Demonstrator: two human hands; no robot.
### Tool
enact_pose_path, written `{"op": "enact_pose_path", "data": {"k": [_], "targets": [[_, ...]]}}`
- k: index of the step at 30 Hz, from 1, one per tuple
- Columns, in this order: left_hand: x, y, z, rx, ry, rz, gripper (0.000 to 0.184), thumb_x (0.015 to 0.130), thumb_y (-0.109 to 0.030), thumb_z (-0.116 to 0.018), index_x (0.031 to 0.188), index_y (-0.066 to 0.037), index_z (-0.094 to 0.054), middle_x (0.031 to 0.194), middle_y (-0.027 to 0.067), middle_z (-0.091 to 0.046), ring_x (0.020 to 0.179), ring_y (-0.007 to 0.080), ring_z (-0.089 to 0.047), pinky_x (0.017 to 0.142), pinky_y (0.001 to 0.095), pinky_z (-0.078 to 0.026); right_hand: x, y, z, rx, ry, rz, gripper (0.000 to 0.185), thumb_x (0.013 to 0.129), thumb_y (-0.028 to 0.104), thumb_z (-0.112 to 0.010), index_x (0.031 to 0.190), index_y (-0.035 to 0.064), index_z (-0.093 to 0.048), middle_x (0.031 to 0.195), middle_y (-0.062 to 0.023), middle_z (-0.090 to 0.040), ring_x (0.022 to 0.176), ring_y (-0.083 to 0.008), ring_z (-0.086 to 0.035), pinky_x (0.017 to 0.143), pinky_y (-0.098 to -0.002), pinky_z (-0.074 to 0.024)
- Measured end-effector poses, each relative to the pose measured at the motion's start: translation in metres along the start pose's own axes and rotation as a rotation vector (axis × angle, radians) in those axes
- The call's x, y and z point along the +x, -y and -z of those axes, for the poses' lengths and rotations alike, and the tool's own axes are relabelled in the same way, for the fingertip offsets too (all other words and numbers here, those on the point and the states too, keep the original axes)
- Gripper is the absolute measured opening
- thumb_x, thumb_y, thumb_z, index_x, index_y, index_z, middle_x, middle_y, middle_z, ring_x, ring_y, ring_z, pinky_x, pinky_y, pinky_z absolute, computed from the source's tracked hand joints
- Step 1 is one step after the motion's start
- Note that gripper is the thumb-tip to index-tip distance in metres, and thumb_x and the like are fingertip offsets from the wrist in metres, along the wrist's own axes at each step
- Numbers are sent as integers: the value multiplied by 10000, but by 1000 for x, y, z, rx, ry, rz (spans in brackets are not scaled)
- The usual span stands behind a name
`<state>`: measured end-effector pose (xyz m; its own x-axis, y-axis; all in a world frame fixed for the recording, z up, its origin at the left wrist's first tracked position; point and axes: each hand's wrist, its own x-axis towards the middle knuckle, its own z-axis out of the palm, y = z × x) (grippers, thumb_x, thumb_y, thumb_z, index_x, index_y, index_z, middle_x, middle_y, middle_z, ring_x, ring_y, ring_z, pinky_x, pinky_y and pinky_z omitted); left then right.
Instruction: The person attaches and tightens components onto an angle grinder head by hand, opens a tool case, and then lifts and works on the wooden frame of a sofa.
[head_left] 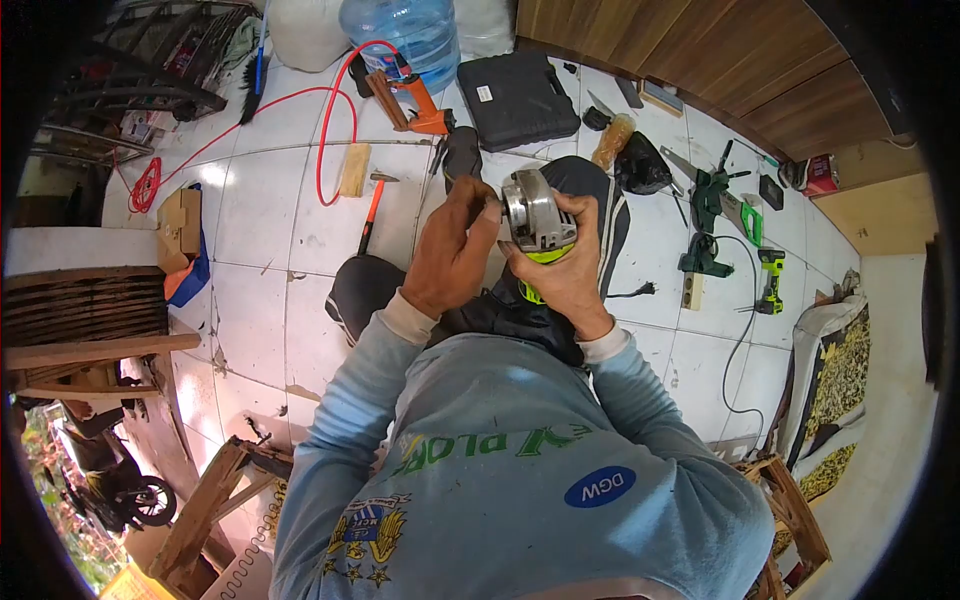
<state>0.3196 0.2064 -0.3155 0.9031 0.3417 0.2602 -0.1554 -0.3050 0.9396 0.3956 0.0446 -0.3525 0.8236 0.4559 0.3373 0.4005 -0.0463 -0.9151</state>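
Angle grinder (537,212), above the lap (520,320) and grasped by the right hand (563,268), could injure the left hand (455,247), its fingers bunched at the tool's left side, holding what I cannot tell, if a shifting grip started it.

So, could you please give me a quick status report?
Right hand holding power tool. Left hand at its metal end. Nothing visibly in the way; hammer aside on floor.
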Motion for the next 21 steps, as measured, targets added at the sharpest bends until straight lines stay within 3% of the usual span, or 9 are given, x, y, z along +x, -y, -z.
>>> {"op": "enact_pose_path", "data": {"k": [4,7,13,16,19,21], "targets": [[-4,6,3,44,50,62,386,1122,-347,-446,1103,21,-560,751,137,-569,696,283,-579,700,393,-475,1,-1,-3,113,6,-35,702,696,109,-936,1238,10,-500,1146,-103,-584,1086,-168,-590,975,-309,-487],[-8,8,2,31,14,297,446,1121,-395,-446,1071,25,-587,691,116,-554,632,270,-559,692,395,-472,-1,2,-2,110,49,-48,710,703,108,-934,1254,14,-496,1142,-100,-588,1090,-165,-591,969,-310,-493],[0,4,19,34,50,508,503,1121,-425,-433,1017,31,-615,680,79,-558,632,185,-516,659,355,-441,2,8,-12,-1,19,-7,750,709,109,-930,1304,25,-480,1184,-106,-585,1086,-178,-613,944,-313,-514],[-3,3,15,-71,-71,281,428,1121,-376,-447,1039,21,-584,716,75,-554,674,171,-507,653,339,-428,3,18,-11,-82,13,33,775,704,105,-929,1331,26,-479,1206,-106,-580,1077,-183,-622,924,-312,-522],[-13,-1,12,14,-38,148,390,1121,-344,-453,1028,17,-568,747,75,-543,706,157,-492,655,341,-423,1,13,-11,154,62,-62,776,691,108,-938,1329,31,-503,1187,-97,-594,1075,-180,-620,922,-310,-519],[-16,0,11,-14,-43,168,398,1121,-340,-456,1026,26,-583,762,81,-555,715,150,-493,658,336,-425,0,15,-10,120,73,-60,763,687,105,-940,1322,34,-522,1174,-93,-608,1071,-174,-621,923,-305,-517]]}}
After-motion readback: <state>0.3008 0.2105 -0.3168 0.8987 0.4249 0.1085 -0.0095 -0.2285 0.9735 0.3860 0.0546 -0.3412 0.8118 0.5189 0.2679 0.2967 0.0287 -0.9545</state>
